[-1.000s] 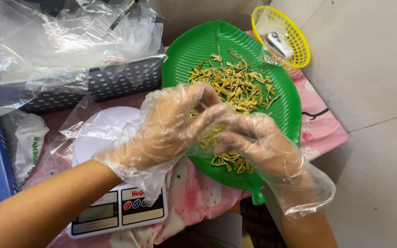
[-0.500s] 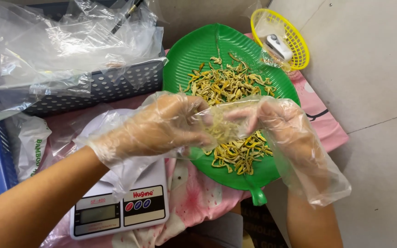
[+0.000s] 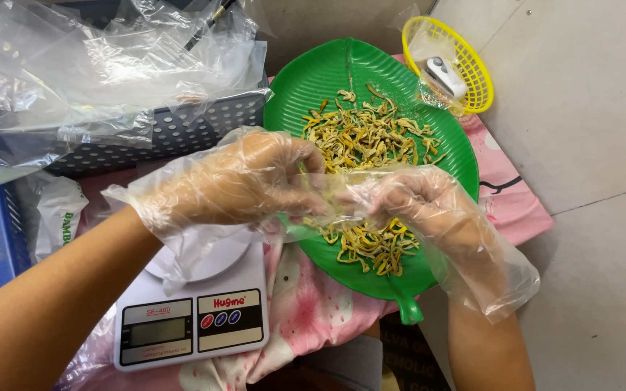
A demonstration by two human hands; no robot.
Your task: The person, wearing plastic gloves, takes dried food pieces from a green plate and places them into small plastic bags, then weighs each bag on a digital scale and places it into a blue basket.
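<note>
Your two gloved hands meet at the centre of the frame above the green leaf-shaped tray [image 3: 313, 87]: your left hand [image 3: 244, 181] and your right hand [image 3: 414, 206], both in loose clear plastic gloves, have their fingers [image 3: 306, 163] pinched on a small clear bag [image 3: 342, 195] stretched between them, though how much of the dried yellow strips [image 3: 367, 134] is inside it is hard to tell through the layers of plastic. Most of the strips lie loose on the tray, a larger heap toward the upper middle of the frame and a smaller one just below your hands, so by the look of it a good deal of the portioning is left. The white kitchen scale [image 3: 190, 326] at lower left has its platform partly hidden under your left hand, and nothing can be seen resting on it. Crumpled clear bags [image 3: 103, 65] fill a dark perforated crate [image 3: 182, 130] at upper left; a yellow basket [image 3: 465, 65] with a small white device sits at upper right on the pink-clothed desk [image 3: 516, 203].
</note>
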